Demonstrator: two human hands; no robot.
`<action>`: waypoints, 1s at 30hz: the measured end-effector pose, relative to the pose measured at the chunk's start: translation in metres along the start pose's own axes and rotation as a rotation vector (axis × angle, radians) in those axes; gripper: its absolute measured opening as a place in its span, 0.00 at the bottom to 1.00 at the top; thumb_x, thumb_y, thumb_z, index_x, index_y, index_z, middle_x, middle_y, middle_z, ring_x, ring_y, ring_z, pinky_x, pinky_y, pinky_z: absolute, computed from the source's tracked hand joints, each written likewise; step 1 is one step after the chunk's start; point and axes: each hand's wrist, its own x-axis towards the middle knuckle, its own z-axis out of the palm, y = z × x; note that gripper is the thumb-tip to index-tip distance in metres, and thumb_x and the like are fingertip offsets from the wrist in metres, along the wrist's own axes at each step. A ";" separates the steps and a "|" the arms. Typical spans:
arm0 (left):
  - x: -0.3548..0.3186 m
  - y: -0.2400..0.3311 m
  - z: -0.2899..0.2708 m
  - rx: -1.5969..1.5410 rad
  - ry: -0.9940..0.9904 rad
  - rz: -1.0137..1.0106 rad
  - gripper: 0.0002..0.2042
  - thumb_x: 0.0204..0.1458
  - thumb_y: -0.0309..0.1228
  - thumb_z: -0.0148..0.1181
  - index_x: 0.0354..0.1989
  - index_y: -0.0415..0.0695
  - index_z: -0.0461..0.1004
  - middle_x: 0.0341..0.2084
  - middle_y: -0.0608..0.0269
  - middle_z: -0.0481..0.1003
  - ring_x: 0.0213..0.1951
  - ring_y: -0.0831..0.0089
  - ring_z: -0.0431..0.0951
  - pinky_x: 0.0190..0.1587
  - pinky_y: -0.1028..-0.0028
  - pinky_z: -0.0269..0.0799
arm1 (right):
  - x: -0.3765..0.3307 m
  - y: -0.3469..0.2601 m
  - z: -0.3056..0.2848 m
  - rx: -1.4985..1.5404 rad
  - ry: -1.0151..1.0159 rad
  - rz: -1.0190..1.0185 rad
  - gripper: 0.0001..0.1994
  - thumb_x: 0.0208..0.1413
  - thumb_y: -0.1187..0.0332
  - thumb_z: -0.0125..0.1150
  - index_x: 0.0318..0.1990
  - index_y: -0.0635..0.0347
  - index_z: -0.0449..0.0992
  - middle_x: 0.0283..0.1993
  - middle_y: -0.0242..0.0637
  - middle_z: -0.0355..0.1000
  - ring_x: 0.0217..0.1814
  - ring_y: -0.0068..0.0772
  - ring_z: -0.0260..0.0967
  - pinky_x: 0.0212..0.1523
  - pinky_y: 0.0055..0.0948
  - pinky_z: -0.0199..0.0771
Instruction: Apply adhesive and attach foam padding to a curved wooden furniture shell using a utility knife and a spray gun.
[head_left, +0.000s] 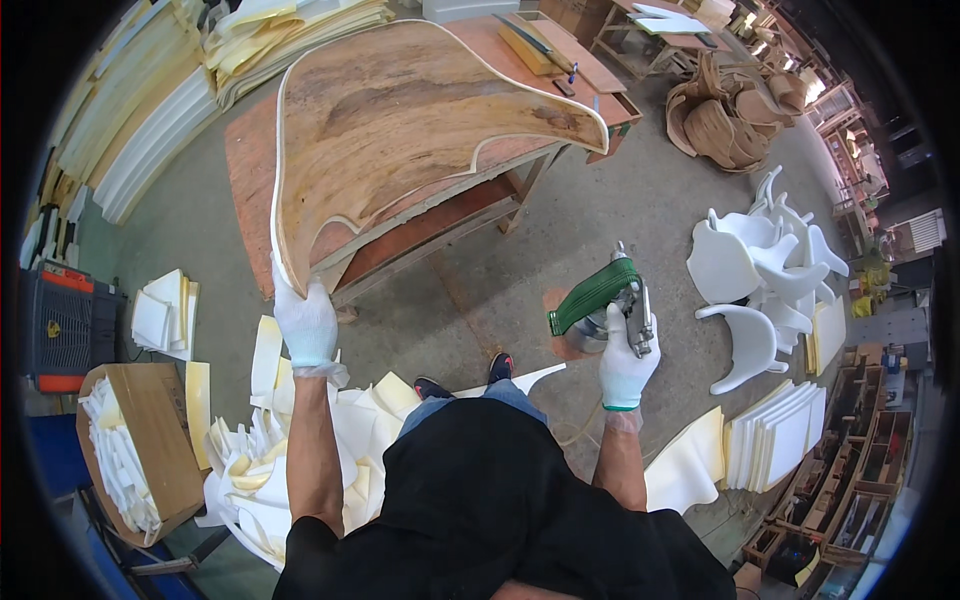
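Observation:
My left hand [306,322], in a white glove, grips the near left corner of a large curved plywood panel [390,115]. The panel has brown streaked wood on its face and a white strip along its edge. It spreads over a reddish-brown worktable [250,190], tilted up toward me. My right hand [628,368], also gloved, is closed around a metal spray gun [638,318] with a green-wrapped part [595,298]. The gun is held to the right, apart from the panel, above the floor. My right fingers are partly hidden behind the gun.
White foam offcuts [260,470] heap at my left by a cardboard box [165,440]. White curved pieces [765,270] pile at the right, stacked foam sheets [770,440] nearer me. Bent brown wood shells [725,115] lie farther back. A yellow block [530,50] sits on the table.

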 end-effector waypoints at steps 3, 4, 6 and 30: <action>0.000 -0.003 -0.001 0.005 -0.012 0.022 0.32 0.53 0.19 0.49 0.70 0.34 0.57 0.57 0.45 0.72 0.57 0.61 0.74 0.59 0.70 0.68 | -0.003 -0.004 -0.006 -0.025 0.022 0.010 0.12 0.61 0.73 0.65 0.50 0.66 0.77 0.41 0.33 0.78 0.43 0.21 0.73 0.47 0.26 0.73; 0.000 0.001 0.000 0.004 -0.017 0.022 0.32 0.53 0.19 0.49 0.70 0.34 0.57 0.57 0.45 0.72 0.57 0.61 0.74 0.59 0.70 0.68 | -0.005 -0.003 -0.010 -0.042 0.019 0.045 0.13 0.61 0.74 0.64 0.52 0.66 0.77 0.44 0.32 0.77 0.46 0.23 0.73 0.50 0.27 0.73; -0.002 0.012 0.000 -0.028 -0.032 -0.075 0.32 0.53 0.18 0.49 0.71 0.34 0.57 0.57 0.46 0.72 0.55 0.63 0.74 0.56 0.71 0.70 | -0.007 -0.001 -0.015 -0.072 0.004 0.030 0.15 0.61 0.75 0.64 0.54 0.66 0.76 0.45 0.32 0.77 0.47 0.24 0.74 0.51 0.28 0.73; 0.001 0.012 0.001 -0.039 -0.008 -0.008 0.31 0.52 0.18 0.48 0.69 0.36 0.59 0.55 0.47 0.73 0.54 0.62 0.75 0.56 0.69 0.70 | -0.006 0.007 -0.006 -0.005 0.015 0.027 0.12 0.60 0.72 0.67 0.49 0.65 0.78 0.38 0.33 0.78 0.39 0.20 0.73 0.43 0.25 0.74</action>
